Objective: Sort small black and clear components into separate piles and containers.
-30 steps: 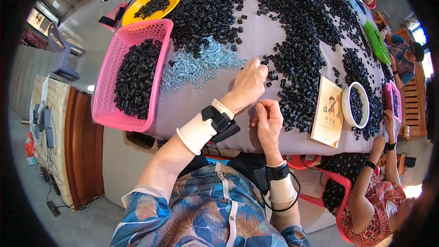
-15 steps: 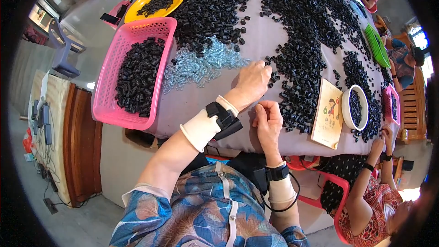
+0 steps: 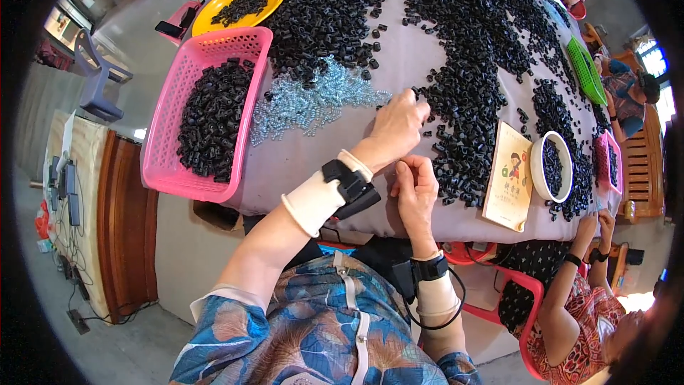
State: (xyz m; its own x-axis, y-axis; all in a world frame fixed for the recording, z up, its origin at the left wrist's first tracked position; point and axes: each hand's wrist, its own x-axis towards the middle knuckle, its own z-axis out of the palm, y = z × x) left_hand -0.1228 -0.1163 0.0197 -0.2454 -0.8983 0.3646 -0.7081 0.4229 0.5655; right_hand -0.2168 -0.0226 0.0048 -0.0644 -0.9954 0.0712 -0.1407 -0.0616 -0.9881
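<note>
My left hand (image 3: 401, 125) is closed, knuckles up, at the left edge of a large heap of small black plastic pieces (image 3: 467, 93). Whatever its fingertips grip is hidden beneath the hand. Just below and nearer to me, my right hand (image 3: 417, 189) curls with its thumb pressed to the fingers; anything in it is too small to make out. A pile of small light-blue, coil-like springs (image 3: 306, 100) lies to the left of my left hand. Farther left, a pink plastic basket (image 3: 160, 135) holds many black pieces.
A yellow plate (image 3: 214, 16) with black pieces sits behind the basket. To the right are a booklet (image 3: 509, 178), a white bowl (image 3: 567, 178) of black pieces, a green basket (image 3: 586, 71) and a small pink basket (image 3: 605, 160). A co-worker (image 3: 570, 314) sits at my right.
My left hand has shifted slightly right and toward me, its fingers turned more downward. My right hand stays nearly in place.
</note>
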